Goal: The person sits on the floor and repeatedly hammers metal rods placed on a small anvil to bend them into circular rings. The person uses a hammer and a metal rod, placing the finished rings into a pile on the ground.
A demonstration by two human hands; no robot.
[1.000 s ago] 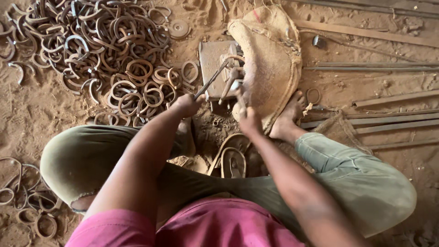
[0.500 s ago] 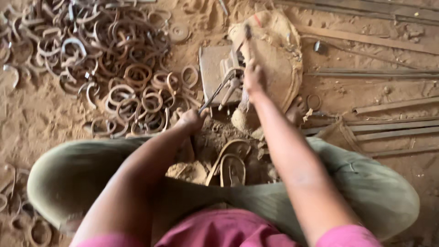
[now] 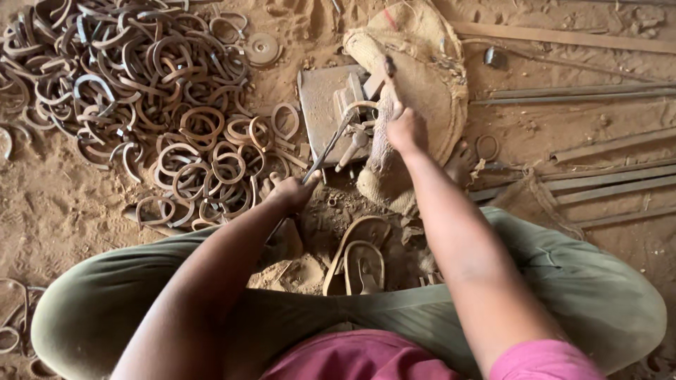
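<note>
Beyond the fingers of the left hand [image 3: 287, 191], closed round the handles of long metal tongs [image 3: 329, 146], lies a flat steel block [image 3: 320, 105] on the sandy floor [image 3: 63, 204]; the tong tips pinch a curved metal strip [image 3: 360, 107] at the block's right edge. Right hand [image 3: 405, 128]: fingers wrapped about a hammer handle [image 3: 389, 77], raised above the strip; the head cannot be made out. Just right of those fingers: a burlap sack [image 3: 429, 77]. Left of the left fingers, well apart: a heap of bent metal rings [image 3: 141, 91]. Nearer the body: a pair of sandals [image 3: 359, 257]. Handling note, as judgement: the tongs want a firm, steady squeeze so the strip sits flat on the block, and the blow should fall squarely on the bend, clear of the tong tips.
</note>
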